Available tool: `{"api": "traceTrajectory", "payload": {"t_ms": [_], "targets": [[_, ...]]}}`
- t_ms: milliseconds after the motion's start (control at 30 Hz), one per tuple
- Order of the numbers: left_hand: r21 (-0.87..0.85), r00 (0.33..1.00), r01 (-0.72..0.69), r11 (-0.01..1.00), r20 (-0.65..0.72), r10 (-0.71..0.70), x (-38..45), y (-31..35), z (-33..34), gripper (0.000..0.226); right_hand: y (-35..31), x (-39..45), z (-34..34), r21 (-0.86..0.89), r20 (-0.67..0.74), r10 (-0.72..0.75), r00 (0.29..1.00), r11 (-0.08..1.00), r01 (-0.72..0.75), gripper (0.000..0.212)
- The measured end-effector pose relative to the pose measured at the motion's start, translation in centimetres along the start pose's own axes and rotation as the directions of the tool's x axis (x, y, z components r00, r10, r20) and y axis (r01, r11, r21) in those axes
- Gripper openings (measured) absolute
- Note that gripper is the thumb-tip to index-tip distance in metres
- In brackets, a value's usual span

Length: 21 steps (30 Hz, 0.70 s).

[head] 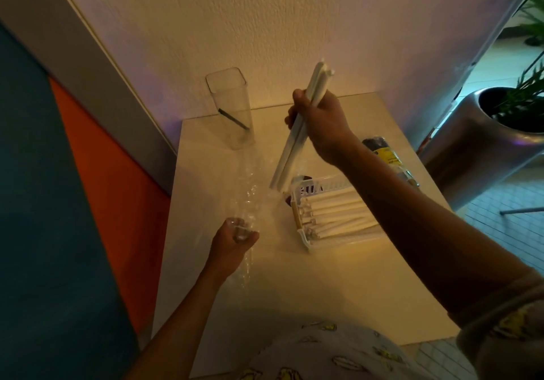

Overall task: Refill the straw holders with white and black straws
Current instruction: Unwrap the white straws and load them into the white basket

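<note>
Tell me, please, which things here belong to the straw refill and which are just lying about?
Job: white straws in right hand; clear holder; white basket; plastic wrap in left hand.
Lying about: dark packet; metal planter.

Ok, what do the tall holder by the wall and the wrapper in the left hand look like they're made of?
The tall holder looks like rigid clear plastic, possibly glass: you can see through its straight walls to one black straw inside. The wrapper in the left hand looks like thin clear plastic film: it is crinkled, limp and glinting.
</note>
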State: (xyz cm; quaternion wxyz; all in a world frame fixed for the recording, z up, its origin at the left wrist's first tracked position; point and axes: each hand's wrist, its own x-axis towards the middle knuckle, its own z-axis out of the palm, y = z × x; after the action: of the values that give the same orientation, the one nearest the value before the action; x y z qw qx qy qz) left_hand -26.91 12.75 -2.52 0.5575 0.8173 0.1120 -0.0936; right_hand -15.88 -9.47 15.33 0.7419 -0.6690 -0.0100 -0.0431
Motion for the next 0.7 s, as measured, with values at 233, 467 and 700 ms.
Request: {"api": "traceTrajectory", "payload": {"t_ms": [233,467,700], "targets": [[0.124,0.991,0.068,0.990,-0.127,-0.052,0.0,-1.1,-0.8,0.041,-0.9,0.9,-2.5,-0.560,0.152,-0.183,0.971,0.794,0.237,0.026],[0.121,0.988,0.068,0.990,-0.148,-0.050,0.5,-1.0,-1.2,0.035,4.4,-1.1,-4.7,-0.823,0.362,0.179,0.915,0.522,0.224,0.025],[0.155,0.984,0.057,0.986,-0.174,-0.030,0.2,-1.0,-1.7,0.037,9.6,-4.3,-5.9,-0.903,0.371,0.476,0.798,0.386,0.190,0.033]]}}
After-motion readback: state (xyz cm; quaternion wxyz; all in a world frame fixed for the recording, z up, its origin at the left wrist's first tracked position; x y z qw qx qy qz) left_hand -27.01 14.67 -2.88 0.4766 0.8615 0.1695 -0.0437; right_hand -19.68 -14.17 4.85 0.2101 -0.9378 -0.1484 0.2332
